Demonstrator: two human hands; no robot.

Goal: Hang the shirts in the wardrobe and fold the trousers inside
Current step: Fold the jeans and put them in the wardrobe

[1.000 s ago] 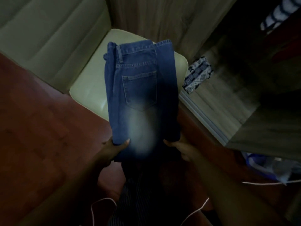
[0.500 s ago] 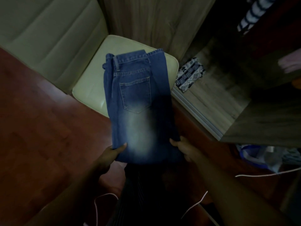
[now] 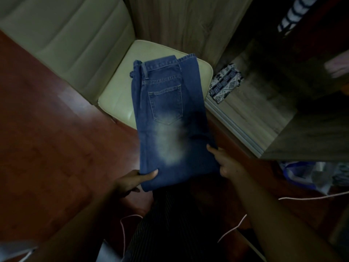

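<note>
Left hand (image 3: 132, 181), right hand (image 3: 227, 163) grip folded jeans (image 3: 170, 118); patterned cloth (image 3: 224, 83) on wardrobe shelf (image 3: 251, 110).

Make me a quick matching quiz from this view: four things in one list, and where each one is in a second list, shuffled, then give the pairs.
Things:
1. jeans
2. patterned cloth
3. left hand
4. right hand

Places:
A. on the wardrobe floor
B. gripping the jeans' near left corner
C. far end lying over the cream stool
D. gripping the jeans' near right edge

Pairs: 1-C, 2-A, 3-B, 4-D

Cream padded stool (image 3: 120, 103), reddish wood floor (image 3: 56, 138), white cord (image 3: 232, 229)
</note>
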